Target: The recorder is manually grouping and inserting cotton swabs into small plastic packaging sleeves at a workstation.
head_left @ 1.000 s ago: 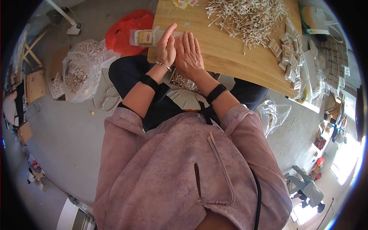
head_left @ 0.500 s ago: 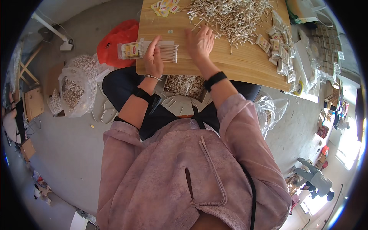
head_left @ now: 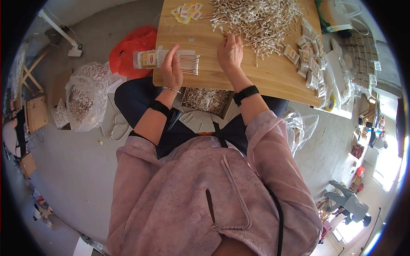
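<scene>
My left hand (head_left: pixel 172 71) is closed round the middle of a row of cotton swabs (head_left: pixel 190 64) at the near left corner of the wooden table (head_left: pixel 252 77). The left part of the row lies in a clear bag with a yellow and white label (head_left: pixel 148 59); the swab tips stick out to the right. My right hand (head_left: pixel 231 52) has its fingers curled down at the near left edge of a big heap of loose cotton swabs (head_left: pixel 256 23). A white tip shows by its fingertips, but whether they grip it is hidden.
Yellow and white label cards (head_left: pixel 186 12) lie at the table's far left. Filled small packets (head_left: pixel 308 55) are heaped along its right edge. A red plastic bag (head_left: pixel 130 49) hangs at the left side. Below the front edge, a box of swabs (head_left: pixel 207 99) stands between my knees.
My right hand has shifted a little right, and its spread fingers have curled in beside the heap. The left hand keeps its hold on the row of swabs.
</scene>
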Tool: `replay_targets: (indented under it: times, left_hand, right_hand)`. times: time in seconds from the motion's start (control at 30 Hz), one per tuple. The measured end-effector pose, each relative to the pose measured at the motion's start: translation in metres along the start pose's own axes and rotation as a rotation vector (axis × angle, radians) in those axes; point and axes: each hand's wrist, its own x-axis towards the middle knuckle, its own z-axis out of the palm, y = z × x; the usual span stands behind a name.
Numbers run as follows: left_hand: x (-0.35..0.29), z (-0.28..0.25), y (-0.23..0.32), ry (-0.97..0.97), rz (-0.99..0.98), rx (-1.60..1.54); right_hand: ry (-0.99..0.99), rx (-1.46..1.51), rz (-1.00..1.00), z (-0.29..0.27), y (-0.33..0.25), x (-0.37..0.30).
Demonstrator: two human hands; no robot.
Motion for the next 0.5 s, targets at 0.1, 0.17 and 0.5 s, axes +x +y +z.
replay_targets:
  times: [0.1, 0.17, 0.5]
  left_hand:
    - [0.0, 0.0, -0.003, 0.028, 0.029, 0.011]
    - [0.001, 0.0, -0.002, 0.046, -0.004, -0.037]
    - [0.006, 0.003, -0.001, 0.024, 0.027, -0.062]
  right_hand:
    - [-0.068, 0.037, -0.193, -0.001, -0.011, -0.014]
    - [-0.159, 0.07, -0.271, 0.002, -0.021, -0.019]
    - [-0.128, 0.239, -0.333, 0.021, -0.038, -0.043]
